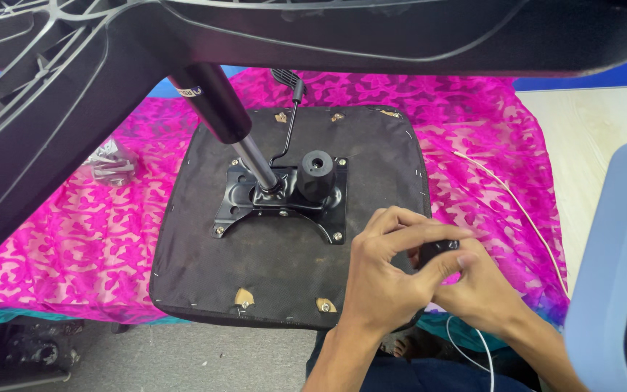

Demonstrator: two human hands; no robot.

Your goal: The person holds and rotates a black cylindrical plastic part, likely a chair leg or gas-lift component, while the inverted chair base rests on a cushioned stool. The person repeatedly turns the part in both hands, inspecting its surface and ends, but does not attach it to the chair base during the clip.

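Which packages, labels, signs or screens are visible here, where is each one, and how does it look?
Plastic bag: on the pink cloth, left of the upturned chair seat; clear, crumpled, with small grey metal parts inside.
Label: a small band around the top of the black gas cylinder; white, blue and yellow, too small to read.
No signs or screens are visible.

We cannot identify the small black part (438, 250): our left hand (386, 272) and right hand (477, 287) cover most of it, at the seat underside's (205, 268) near right corner. Beyond that seat, the chair base (74, 109) is cropped (top and left edges).
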